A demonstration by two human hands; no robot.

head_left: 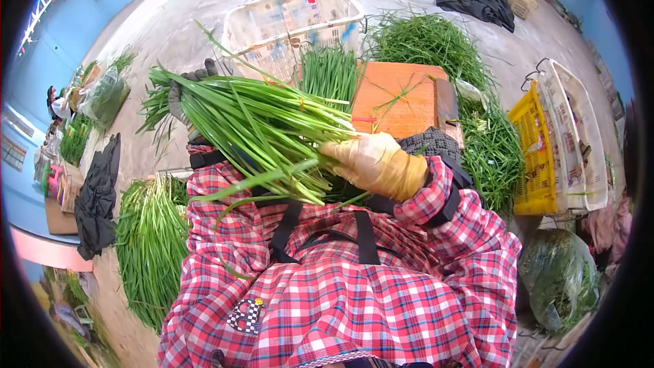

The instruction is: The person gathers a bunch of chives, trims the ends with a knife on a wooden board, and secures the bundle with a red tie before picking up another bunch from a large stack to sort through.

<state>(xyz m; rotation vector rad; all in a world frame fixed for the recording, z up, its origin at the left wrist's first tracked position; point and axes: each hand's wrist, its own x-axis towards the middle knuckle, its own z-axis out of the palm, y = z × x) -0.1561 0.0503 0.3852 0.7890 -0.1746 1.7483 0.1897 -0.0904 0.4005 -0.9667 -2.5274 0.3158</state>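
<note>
A large bunch of garlic chives (262, 105) lies across in front of my chest, leaves to the left and pale stem ends to the right. My left hand (178, 99), in a dark grey glove, is wrapped round the leafy end from behind, partly hidden by the leaves. At the stem ends, my right hand (381, 163) in a yellowish glove has its fingers closed on the stalks. A few loose blades hang down over the checked apron. Just beyond the bunch is an orange board (395, 99) with some stray blades and a red strip on it.
Beyond the board stands a white plastic crate (293, 24), with upright chives (329, 75) in front. Heaped greens (432, 48) lie to the right, near a yellow crate (531, 153) and white crate (579, 136). More chives (151, 245) lie at left, beside black cloth (99, 197).
</note>
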